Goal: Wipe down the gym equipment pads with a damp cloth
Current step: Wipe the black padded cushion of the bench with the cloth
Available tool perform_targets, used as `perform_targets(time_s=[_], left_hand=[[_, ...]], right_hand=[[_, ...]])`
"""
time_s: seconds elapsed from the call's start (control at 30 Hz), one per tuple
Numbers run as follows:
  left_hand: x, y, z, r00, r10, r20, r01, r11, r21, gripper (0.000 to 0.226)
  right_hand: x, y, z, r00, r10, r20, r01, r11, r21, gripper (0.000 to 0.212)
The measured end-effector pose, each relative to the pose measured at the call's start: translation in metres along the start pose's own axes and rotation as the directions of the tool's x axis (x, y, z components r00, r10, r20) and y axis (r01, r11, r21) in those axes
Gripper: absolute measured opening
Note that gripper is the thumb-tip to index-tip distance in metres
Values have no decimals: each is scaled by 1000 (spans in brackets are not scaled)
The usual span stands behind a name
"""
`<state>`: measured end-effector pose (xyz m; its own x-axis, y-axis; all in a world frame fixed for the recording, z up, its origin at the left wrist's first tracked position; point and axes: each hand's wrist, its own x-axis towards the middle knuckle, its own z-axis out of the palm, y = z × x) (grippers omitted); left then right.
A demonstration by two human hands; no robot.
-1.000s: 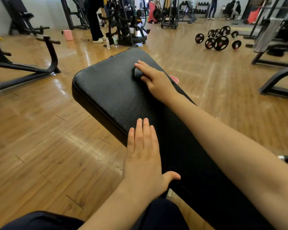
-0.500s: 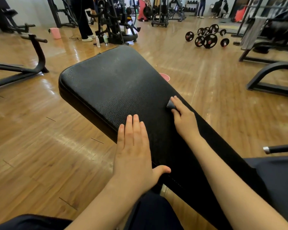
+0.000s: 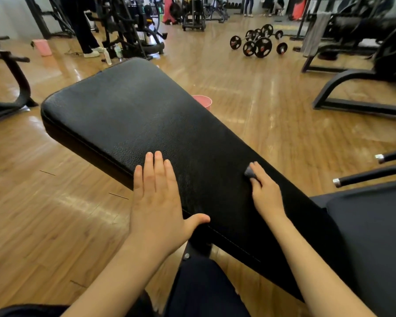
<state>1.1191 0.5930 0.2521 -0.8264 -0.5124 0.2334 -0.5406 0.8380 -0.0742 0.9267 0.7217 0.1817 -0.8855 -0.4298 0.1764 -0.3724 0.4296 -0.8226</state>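
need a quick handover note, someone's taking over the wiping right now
Left hand: flat, fingers straight, bracing the near left edge of the long black leather bench pad.
Right hand: presses a small grey damp cloth on the pad's right edge, fingers curled over it.
Done: cannot tell which parts are already wiped.
Left: cover the whole pad, then the black seat pad at right.

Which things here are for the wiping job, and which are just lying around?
For the job: black bench pad, grey cloth, right hand, left hand.
Lying about: barbell weights, pink bucket, bottles.
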Motion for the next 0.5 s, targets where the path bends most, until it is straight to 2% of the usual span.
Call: perform_targets(time_s=[0.07,0.17,0.23,0.37,0.5], left_hand=[[1,-1,0,1000,-8,-13,8,1000,0,126],[2,0,0,999,-11,-30,11,1000,6,125],[1,0,0,1000,-10,-26,11,1000,7,125],[1,0,-1,999,-12,-37,13,1000,16,122],[0,0,-1,999,-18,-37,20,999,45,123]], right_hand=[[-14,29,-17,984,165,-60,-167,985,-30,42],[-10,29,-18,965,244,-95,-249,968,-41,40],[0,6,-7,978,190,-83,-192,981,-26,40],[11,-49,21,997,-55,51,54,998,30,42],[1,-34,15,989,-112,100,110,994,28,45]])
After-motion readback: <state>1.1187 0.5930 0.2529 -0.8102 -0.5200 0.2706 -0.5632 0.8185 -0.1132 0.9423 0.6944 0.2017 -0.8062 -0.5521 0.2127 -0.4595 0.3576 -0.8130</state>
